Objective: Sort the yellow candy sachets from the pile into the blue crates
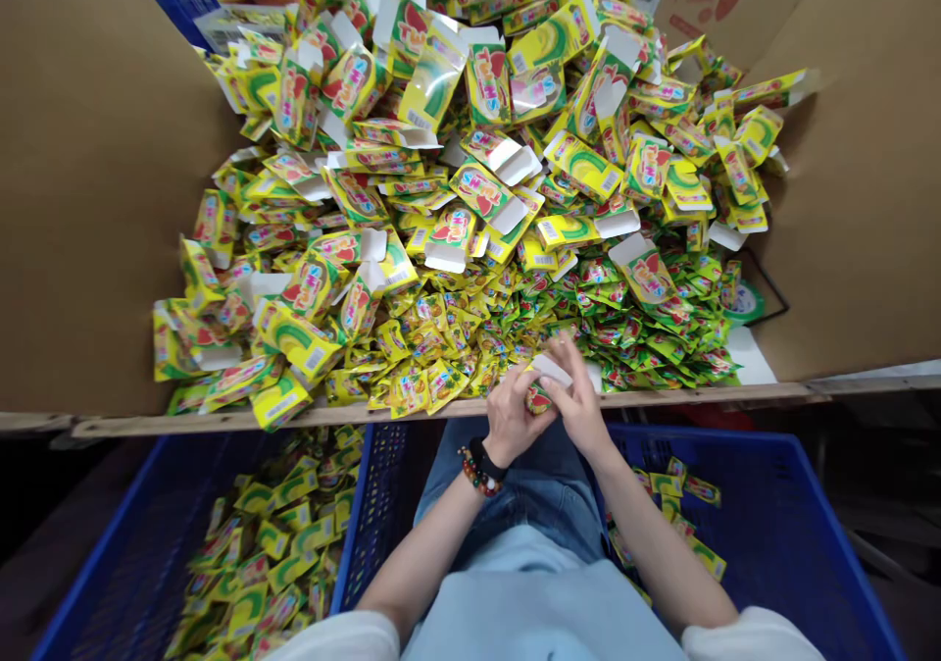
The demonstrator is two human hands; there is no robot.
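Observation:
Between my two hands, just over the table's front edge, is a small candy box [539, 400] in green with red print, its white flap [551, 370] raised. My left hand [510, 411] wraps round the box from the left. My right hand [580, 401] touches the flap side with thumb and fingers, some fingers stretched out. Beyond my hands lie small yellow candy sachets [441, 332] and green sachets [647, 337]. Behind these rises a heap of yellow-green boxes [481, 190], many with white end flaps standing out.
Cardboard walls [95, 190] flank the heap on both sides. A wooden edge strip [221, 422] runs along the table front. Below stand a left blue crate [358, 514] and a right blue crate [779, 533], both holding boxes. A green round object [746, 303] lies at the right.

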